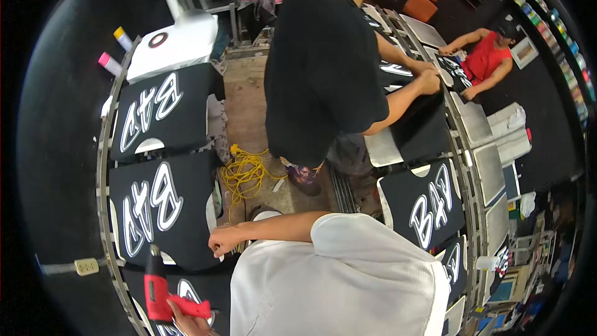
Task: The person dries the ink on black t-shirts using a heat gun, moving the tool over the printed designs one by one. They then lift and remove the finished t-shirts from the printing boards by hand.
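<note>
Outlet (86, 266) is on the dark surface beyond the outer edge of the left bench (102, 211). Pink-topped container (110, 63) and yellow-topped container (122, 38) are at the outer edge, near its far corner. A black ring (158, 40) lies on a white pad (177, 50) at the far end.

Three black shirts with white lettering lie in a row along this bench: far shirt (193, 99), middle shirt (189, 174) and near shirt (214, 283), the last partly hidden by the gun. The red and black gun (157, 298) is over the near shirt, with its nozzle toward the lower edge of the middle shirt. Left hand (189, 323) is closed around the gun's handle; part of the hand is out of frame. Right hand (227, 241) is at the inner edge of the bench, beside the middle shirt's near right corner, fingers curled; whether they grip anything cannot be told.

Yellow cable (242, 174) is coiled on the floor beside the inner edge. Right of it stands a co-worker in black (317, 68), hands (428, 79) together over the right bench (457, 143). Lettered right shirt (401, 190) lies by its inner edge. A person in red (488, 62) is beyond the outer edge, both hands by another lettered shirt (457, 71)
</note>
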{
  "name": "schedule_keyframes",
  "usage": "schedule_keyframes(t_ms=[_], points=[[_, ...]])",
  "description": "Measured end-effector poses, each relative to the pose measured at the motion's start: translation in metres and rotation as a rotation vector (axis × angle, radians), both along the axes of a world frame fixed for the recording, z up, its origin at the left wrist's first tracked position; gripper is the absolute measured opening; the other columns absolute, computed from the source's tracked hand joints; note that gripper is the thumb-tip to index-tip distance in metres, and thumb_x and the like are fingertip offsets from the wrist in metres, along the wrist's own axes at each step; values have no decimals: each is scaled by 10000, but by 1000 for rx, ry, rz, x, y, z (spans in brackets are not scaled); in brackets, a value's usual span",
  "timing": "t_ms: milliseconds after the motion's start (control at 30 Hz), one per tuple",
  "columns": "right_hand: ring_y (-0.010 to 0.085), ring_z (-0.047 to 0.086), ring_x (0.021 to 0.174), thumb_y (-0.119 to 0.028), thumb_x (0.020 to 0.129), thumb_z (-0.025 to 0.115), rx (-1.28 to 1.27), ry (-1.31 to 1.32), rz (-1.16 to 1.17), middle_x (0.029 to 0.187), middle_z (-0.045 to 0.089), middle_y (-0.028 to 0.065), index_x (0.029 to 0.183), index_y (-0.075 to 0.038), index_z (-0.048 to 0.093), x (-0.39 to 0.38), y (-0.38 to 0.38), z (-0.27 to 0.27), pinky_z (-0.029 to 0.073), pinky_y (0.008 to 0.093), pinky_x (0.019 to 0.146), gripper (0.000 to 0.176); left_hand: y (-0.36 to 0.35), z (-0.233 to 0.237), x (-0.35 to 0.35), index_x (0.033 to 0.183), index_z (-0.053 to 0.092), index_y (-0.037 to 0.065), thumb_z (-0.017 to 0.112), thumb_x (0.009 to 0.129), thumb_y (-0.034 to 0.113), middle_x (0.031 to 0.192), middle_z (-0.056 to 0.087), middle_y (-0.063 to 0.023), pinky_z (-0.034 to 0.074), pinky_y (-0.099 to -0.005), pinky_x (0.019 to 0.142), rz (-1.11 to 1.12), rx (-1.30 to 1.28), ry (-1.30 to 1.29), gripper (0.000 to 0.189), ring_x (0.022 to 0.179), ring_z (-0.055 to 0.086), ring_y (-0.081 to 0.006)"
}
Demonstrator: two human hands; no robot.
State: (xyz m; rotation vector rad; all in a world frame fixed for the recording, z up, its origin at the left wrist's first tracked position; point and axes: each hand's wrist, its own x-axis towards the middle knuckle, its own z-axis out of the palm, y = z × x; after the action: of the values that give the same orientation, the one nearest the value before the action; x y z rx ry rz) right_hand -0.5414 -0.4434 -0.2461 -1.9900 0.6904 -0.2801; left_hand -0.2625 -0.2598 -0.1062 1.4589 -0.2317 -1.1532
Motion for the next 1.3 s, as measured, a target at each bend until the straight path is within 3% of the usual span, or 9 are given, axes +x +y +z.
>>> schedule_keyframes(t_ms=[33,200,500,700,767,967,1033,1233,1300], points=[[310,754,971,-183,865,772,124,-63,128,1044,784,140,1069,-46,793,6,2,1,598,419,839,247,-11,-6,8,1238,683,52,748,1023,284,1031,743,-78,576,-324,858,-39,-105,159,323,882,697,-168],[218,655,1164,-199,927,771,621,-256,665,1490,629,123,1466,-79,622,55,28,-6,539,388,962,571,-75,19,-19,1305,627,52,692,1057,258,1143,728,-109,615,-431,903,122,-367,177,329,1021,728,-230],[101,643,973,-287,1087,597,1146,16,857,1289,699,21,1262,-57,674,71,-59,46,552,298,859,299,-142,113,-51,1299,612,34,703,1049,202,1182,715,-111,632,-447,893,512,-565,-206,315,1061,732,-243],[185,688,1026,-278,1100,565,726,-91,803,1243,705,68,1358,-39,648,84,-148,73,559,348,909,362,-151,144,-50,1298,626,-32,724,1023,124,1138,724,-130,613,-357,809,593,-477,-640,331,977,728,-209],[260,693,1028,-273,1056,618,280,-193,824,1191,697,146,1338,-45,674,83,-182,57,569,379,896,366,-151,144,-50,1289,636,-42,729,1016,110,1133,730,-134,606,-341,794,672,-415,-747,326,962,727,-201],[386,669,1022,-170,880,696,-434,-158,385,1025,700,188,989,-12,743,46,-311,14,550,491,911,198,-152,135,-42,1165,726,2,856,914,71,929,716,18,485,-234,641,555,227,-1082,292,720,611,-47],[380,655,1091,-159,867,721,-485,-143,208,1145,692,189,979,-8,738,35,-344,-3,534,487,968,189,-180,125,-33,1127,731,-4,846,922,65,838,665,46,429,-230,562,539,-4,-1357,245,647,553,-36],[417,579,1276,-96,930,691,-618,-152,110,1367,620,204,1205,11,711,37,-394,-24,466,500,1102,296,-199,106,29,1088,754,-13,838,939,108,824,708,29,438,-220,577,455,55,-1013,210,661,538,-29],[420,571,1292,-100,938,687,-625,-137,111,1380,615,204,1225,15,705,38,-398,-26,462,502,1108,309,-218,87,55,1040,770,3,921,853,317,806,760,-39,501,-287,595,306,41,-1285,396,639,652,-122]])
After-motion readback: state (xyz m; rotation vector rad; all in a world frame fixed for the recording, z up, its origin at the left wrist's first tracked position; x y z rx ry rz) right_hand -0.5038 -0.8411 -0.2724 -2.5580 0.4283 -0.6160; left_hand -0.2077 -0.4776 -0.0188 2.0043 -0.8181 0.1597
